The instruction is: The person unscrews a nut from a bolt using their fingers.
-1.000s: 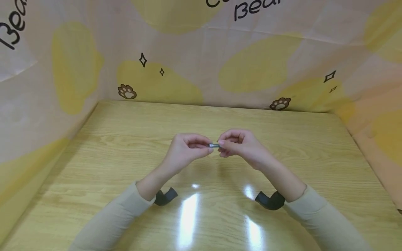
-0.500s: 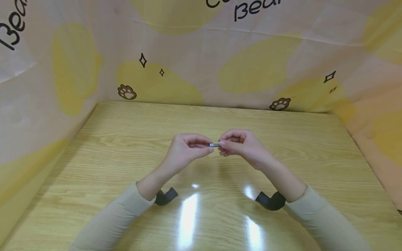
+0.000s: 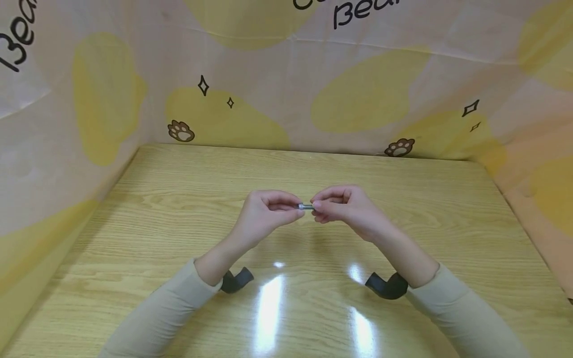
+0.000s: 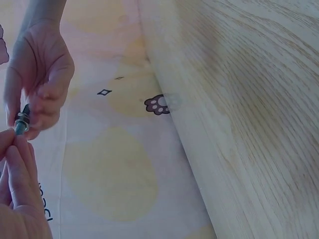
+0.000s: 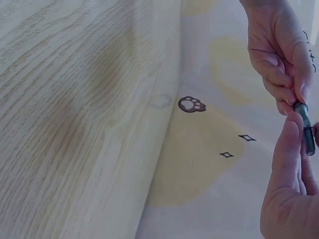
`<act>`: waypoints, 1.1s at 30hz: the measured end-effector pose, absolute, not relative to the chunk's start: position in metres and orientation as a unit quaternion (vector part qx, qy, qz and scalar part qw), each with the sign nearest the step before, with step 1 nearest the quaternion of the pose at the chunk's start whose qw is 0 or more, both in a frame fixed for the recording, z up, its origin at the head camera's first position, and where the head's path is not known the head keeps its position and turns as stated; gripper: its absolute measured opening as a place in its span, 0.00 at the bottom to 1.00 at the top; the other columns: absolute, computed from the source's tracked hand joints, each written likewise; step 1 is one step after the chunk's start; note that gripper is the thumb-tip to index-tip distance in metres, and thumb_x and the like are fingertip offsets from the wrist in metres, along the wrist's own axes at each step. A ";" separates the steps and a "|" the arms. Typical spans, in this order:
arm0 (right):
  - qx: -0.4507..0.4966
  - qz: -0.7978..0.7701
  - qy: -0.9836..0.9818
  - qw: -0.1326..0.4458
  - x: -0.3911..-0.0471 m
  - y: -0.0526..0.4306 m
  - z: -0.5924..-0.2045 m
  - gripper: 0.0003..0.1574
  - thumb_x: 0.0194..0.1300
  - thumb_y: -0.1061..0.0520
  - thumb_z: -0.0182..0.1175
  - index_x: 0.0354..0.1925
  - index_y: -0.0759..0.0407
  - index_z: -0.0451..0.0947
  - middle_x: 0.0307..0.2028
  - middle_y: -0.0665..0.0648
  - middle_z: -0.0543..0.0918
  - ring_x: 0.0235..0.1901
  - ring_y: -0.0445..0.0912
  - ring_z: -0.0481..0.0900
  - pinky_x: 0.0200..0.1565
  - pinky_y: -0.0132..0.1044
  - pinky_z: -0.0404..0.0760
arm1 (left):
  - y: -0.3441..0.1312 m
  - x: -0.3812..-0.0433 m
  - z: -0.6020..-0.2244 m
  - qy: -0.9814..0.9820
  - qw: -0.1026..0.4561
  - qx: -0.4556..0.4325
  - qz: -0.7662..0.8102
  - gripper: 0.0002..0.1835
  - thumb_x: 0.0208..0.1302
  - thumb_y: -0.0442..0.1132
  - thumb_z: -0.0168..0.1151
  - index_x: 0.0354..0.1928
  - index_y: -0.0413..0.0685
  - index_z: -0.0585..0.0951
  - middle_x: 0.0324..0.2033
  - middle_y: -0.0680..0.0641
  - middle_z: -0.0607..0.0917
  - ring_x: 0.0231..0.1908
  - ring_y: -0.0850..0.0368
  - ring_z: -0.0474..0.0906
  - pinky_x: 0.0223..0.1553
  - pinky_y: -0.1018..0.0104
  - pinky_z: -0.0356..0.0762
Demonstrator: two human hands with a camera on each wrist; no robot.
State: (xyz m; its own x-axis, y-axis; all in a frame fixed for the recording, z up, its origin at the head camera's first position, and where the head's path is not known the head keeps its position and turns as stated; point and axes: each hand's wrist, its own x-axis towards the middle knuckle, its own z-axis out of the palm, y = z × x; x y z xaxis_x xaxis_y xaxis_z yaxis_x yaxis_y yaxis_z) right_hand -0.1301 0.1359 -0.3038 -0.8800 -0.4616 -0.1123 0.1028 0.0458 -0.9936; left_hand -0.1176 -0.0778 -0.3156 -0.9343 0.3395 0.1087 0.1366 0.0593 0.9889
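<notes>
A small metal bolt (image 3: 307, 207) is held level above the table between both hands. My left hand (image 3: 268, 211) pinches one end of it between thumb and fingertips. At its other end, my right hand (image 3: 344, 206) has thumb and fingers around a ring-like nut (image 5: 309, 127), partway along the shank. Beyond this nut the dark bolt end (image 5: 310, 144) sticks out, seen in the right wrist view. Bare thread (image 4: 19, 128) shows between the nut and my left fingertips in the left wrist view. Fingers partly hide the bolt and nut.
Below the hands lies a wood-grain table (image 3: 179, 238) with bright light reflections. Printed cloth (image 3: 358, 89) walls its back and sides. Black curved pieces (image 3: 387, 287) stick out at both wrists.
The right fingers shift very slightly at the bolt's end. Otherwise the left hand, the bolt and both arms stay almost still.
</notes>
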 end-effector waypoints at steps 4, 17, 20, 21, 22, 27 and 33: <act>-0.142 -0.683 0.688 0.202 -0.131 0.137 -0.304 0.12 0.56 0.69 0.62 0.40 0.64 0.77 0.33 0.54 0.83 0.34 0.43 0.82 0.43 0.36 0.81 | -0.078 -0.118 -0.315 0.724 0.076 0.166 0.665 0.10 0.53 0.31 0.68 0.37 0.35 0.83 0.33 0.43 0.86 0.32 0.53 0.83 0.38 0.62 0.82; -0.131 -0.692 0.680 0.204 -0.131 0.136 -0.303 0.10 0.57 0.70 0.61 0.37 0.61 0.78 0.32 0.53 0.83 0.33 0.42 0.82 0.42 0.35 0.82 | -0.079 -0.118 -0.316 0.724 0.079 0.164 0.666 0.09 0.53 0.31 0.68 0.37 0.35 0.83 0.32 0.43 0.85 0.32 0.52 0.83 0.38 0.61 0.82; -0.130 -0.689 0.682 0.207 -0.131 0.136 -0.305 0.09 0.58 0.68 0.61 0.40 0.62 0.77 0.33 0.54 0.82 0.33 0.43 0.82 0.42 0.36 0.82 | -0.079 -0.117 -0.316 0.723 0.081 0.161 0.666 0.10 0.53 0.31 0.69 0.37 0.35 0.83 0.32 0.43 0.86 0.32 0.52 0.83 0.38 0.62 0.82; -0.128 -0.687 0.684 0.210 -0.131 0.136 -0.305 0.08 0.60 0.66 0.59 0.41 0.64 0.76 0.33 0.55 0.82 0.33 0.44 0.82 0.42 0.37 0.82 | -0.079 -0.117 -0.316 0.724 0.080 0.160 0.667 0.10 0.53 0.31 0.69 0.37 0.35 0.83 0.33 0.43 0.86 0.32 0.52 0.83 0.38 0.62 0.82; -0.125 -0.684 0.686 0.215 -0.131 0.136 -0.305 0.08 0.62 0.64 0.58 0.41 0.65 0.76 0.32 0.55 0.82 0.32 0.44 0.82 0.41 0.38 0.83 | -0.079 -0.117 -0.316 0.724 0.078 0.160 0.666 0.10 0.53 0.31 0.69 0.38 0.35 0.83 0.33 0.43 0.86 0.32 0.52 0.83 0.39 0.61 0.82; -0.119 -0.681 0.684 0.231 -0.131 0.135 -0.305 0.09 0.66 0.62 0.54 0.41 0.68 0.74 0.28 0.55 0.82 0.28 0.44 0.82 0.38 0.39 0.83 | -0.078 -0.117 -0.316 0.725 0.075 0.160 0.666 0.10 0.52 0.32 0.69 0.38 0.35 0.83 0.33 0.43 0.86 0.33 0.52 0.83 0.39 0.61 0.82; -0.142 -0.697 0.671 0.211 -0.131 0.135 -0.304 0.10 0.57 0.69 0.59 0.39 0.62 0.76 0.33 0.54 0.82 0.33 0.42 0.81 0.43 0.35 0.81 | -0.079 -0.118 -0.315 0.725 0.074 0.161 0.666 0.10 0.52 0.32 0.69 0.38 0.36 0.83 0.33 0.43 0.86 0.33 0.52 0.83 0.39 0.61 0.82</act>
